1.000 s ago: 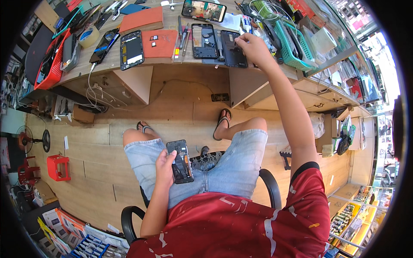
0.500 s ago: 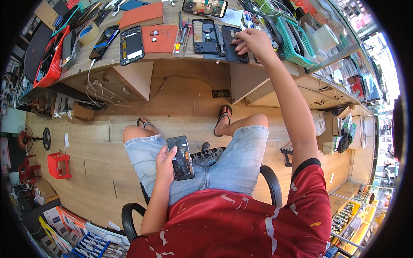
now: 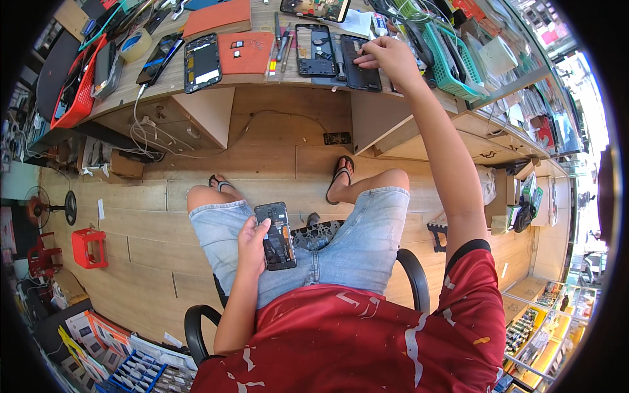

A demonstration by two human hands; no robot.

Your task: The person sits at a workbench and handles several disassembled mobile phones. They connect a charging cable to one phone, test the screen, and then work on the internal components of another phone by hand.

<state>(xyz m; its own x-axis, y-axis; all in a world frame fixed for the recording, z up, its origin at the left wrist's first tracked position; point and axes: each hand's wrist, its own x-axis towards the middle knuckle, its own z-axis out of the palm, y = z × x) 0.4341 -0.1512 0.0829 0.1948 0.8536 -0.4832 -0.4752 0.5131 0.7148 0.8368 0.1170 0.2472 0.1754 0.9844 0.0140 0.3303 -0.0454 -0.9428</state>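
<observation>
An opened smartphone (image 3: 280, 242), its inner parts showing, rests in my left hand (image 3: 250, 243) above my lap. The thumb presses on its edge and the fingers wrap behind it. At the bench, my right hand (image 3: 389, 60) is over a dark phone panel (image 3: 362, 77), fingertips drawn together in a pinch. Whatever sits between those fingertips is too small to make out. A slim grey cylindrical tool (image 3: 340, 67) lies along the panel's left side. Beside it is an opened phone housing (image 3: 316, 51) with small parts in it.
Screwdrivers (image 3: 282, 47) lie beside an orange-red pad (image 3: 245, 57) bearing small pieces. Further left are another phone frame (image 3: 202, 64), a cabled phone (image 3: 160, 59), tape (image 3: 136, 47) and a red basket (image 3: 80, 98). A green basket (image 3: 452, 73) stands right. Chair armrests (image 3: 413, 278) flank me.
The bench appears slightly higher in the picture. My right hand stays over the dark panel with its fingers shifting slightly; my left hand still holds the smartphone.
</observation>
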